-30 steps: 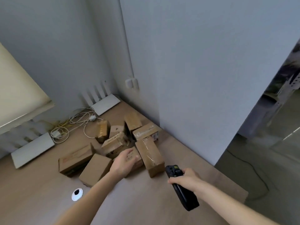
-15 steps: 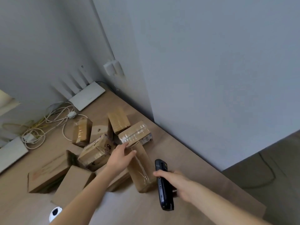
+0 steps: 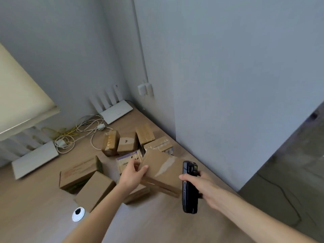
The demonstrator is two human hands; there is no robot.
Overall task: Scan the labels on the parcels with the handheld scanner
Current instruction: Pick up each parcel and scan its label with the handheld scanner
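- My left hand (image 3: 132,174) grips the left edge of a taped brown parcel (image 3: 163,172), thumb on top and fingers curled under that edge, and the parcel is tilted with its near end resting on another box.
- My right hand (image 3: 201,185) is wrapped round the black handheld scanner (image 3: 189,186), thumb across its front face, fingers behind it.
- The scanner stands nearly upright just to the right of the taped parcel, its top end level with the parcel's upper right corner; I cannot tell whether the two touch.
- I see no label on the parcel's upward face, only a strip of clear tape.
- Just behind the taped parcel, by my left fingertips, lies a box with a printed purple-and-white top (image 3: 128,159).
- Farther behind the taped parcel sit more small cardboard boxes (image 3: 126,142), close to the wall corner.
- To the left of the taped parcel lie two larger plain cartons (image 3: 78,172), one overlapping the other.
- All of this rests on a wooden desk (image 3: 43,199), with a white router (image 3: 116,111) and tangled cables (image 3: 78,132) well behind the taped parcel.
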